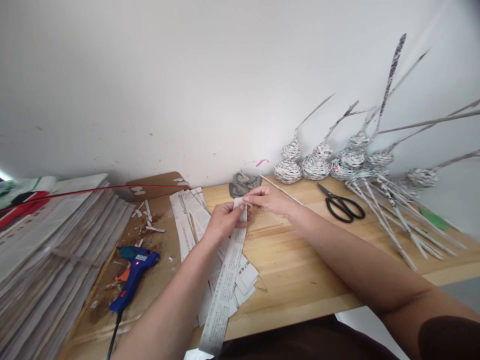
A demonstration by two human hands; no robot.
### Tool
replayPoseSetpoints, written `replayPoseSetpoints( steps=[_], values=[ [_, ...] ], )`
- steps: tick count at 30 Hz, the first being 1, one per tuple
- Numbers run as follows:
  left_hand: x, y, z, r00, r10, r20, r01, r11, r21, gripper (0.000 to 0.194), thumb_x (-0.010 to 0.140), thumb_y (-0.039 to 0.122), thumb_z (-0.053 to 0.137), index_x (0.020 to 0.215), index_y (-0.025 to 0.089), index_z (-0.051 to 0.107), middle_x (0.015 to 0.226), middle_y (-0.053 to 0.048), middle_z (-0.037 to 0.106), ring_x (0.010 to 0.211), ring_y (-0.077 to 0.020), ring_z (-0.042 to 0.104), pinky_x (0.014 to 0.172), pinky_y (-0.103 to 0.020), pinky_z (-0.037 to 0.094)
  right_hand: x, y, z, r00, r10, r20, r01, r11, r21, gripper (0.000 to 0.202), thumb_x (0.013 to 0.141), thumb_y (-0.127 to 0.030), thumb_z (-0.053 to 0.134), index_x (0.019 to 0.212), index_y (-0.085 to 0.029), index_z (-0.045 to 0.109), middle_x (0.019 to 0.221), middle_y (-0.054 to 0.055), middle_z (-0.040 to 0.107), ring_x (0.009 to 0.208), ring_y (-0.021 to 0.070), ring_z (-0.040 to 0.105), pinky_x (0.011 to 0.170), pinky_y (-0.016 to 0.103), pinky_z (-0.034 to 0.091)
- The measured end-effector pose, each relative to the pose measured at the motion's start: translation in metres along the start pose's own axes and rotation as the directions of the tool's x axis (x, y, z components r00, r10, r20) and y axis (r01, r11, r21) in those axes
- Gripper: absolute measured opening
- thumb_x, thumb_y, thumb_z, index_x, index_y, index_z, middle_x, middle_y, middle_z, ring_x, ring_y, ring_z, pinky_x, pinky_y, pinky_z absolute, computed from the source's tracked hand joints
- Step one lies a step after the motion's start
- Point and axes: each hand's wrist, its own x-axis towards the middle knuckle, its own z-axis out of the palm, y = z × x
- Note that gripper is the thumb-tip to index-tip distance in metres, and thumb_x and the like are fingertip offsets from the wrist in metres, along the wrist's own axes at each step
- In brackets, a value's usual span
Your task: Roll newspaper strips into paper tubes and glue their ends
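Observation:
A long strip of newspaper (227, 285) hangs from my hands down toward the table's front edge. My left hand (225, 219) is closed round it near its upper end, the thumb lying on top. At the upper corner of the strip, my right hand (264, 198) pinches the paper between thumb and fingertips. Beneath and left of the strip lie several more newspaper strips (183, 225), overlapping on the table. A crumpled grey cloth (243, 184) sits just behind my hands, and a thin paper stick (281, 190) lies partly behind my right hand.
A blue glue gun (135, 280) with a lit red light rests on stained cardboard (161, 270) at left, by a tall newspaper stack (56, 260). Black scissors (343, 205), rolled paper sticks (397, 215) and several woven paper gourds (288, 167) stand or lie at right.

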Motion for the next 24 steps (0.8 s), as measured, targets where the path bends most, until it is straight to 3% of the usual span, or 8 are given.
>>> replayPoseSetpoints(
  steps=[11, 24],
  values=[
    [-0.005, 0.005, 0.004, 0.999, -0.039, -0.007, 0.039, 0.999, -0.027, 0.04, 0.076, 0.047, 0.062, 0.093, 0.011, 0.069, 0.077, -0.011, 0.072, 0.072, -0.0206, 0.068, 0.065, -0.031, 0.053, 0.001, -0.001, -0.004, 0.998, 0.018, 0.055, -0.019, 1.0, 0.015, 0.031, 0.072, -0.042, 0.067, 0.078, -0.011, 0.069, 0.053, -0.003, 0.053, 0.045, 0.0056, 0.038, 0.045, 0.022, 0.026],
    [-0.003, 0.001, 0.003, 1.0, -0.009, -0.019, 0.009, 1.0, -0.002, 0.033, 0.078, 0.044, 0.06, 0.089, 0.014, 0.067, 0.076, -0.009, 0.072, 0.074, -0.0223, 0.068, 0.066, -0.034, 0.055, -0.001, -0.005, 0.007, 0.989, 0.045, -0.143, -0.041, 0.999, 0.028, 0.029, 0.063, -0.04, 0.074, 0.066, -0.012, 0.064, 0.05, -0.005, 0.05, 0.045, 0.0058, 0.037, 0.045, 0.023, 0.027]
  ],
)
